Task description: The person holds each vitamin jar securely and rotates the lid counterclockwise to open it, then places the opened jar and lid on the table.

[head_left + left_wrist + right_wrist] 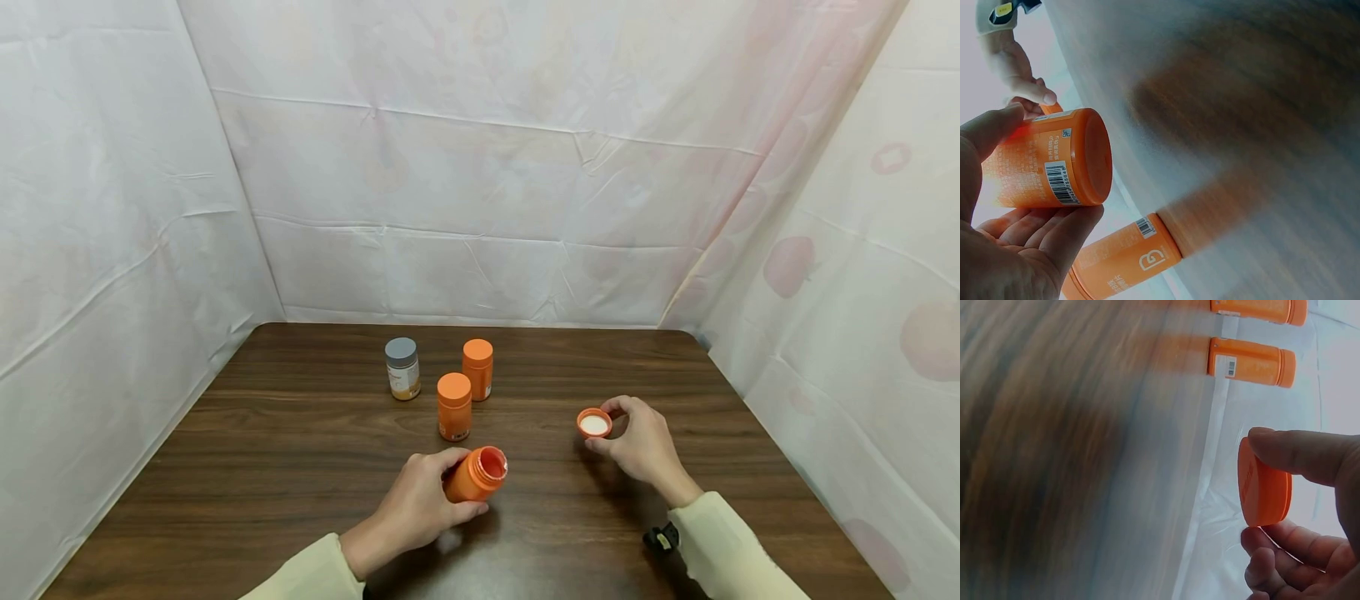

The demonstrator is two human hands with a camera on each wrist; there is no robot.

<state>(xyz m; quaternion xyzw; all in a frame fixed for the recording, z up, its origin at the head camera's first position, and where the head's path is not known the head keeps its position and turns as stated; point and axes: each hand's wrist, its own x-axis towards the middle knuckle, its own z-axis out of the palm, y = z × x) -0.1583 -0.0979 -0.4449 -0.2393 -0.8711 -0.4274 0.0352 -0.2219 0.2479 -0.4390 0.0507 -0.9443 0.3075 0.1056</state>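
Note:
My left hand (pixel 420 502) grips an orange bottle (pixel 471 478) around its body, its uncovered mouth tilted toward the right and up. In the left wrist view that bottle (pixel 1047 159) shows a barcode near its base, held between thumb and fingers above the table. My right hand (pixel 637 442) pinches an orange cap (pixel 595 422) by its rim, with the white inside facing up in the head view. From the right wrist, the cap's (pixel 1264 484) flat top and side show between thumb and fingers. Bottle and cap are apart.
Two capped orange bottles, a nearer one (pixel 454 407) and a farther one (pixel 477 369), stand upright beyond my left hand. A jar with a grey lid (pixel 402 368) stands to their left. White sheets (pixel 465 167) enclose the dark wooden table (pixel 300 450).

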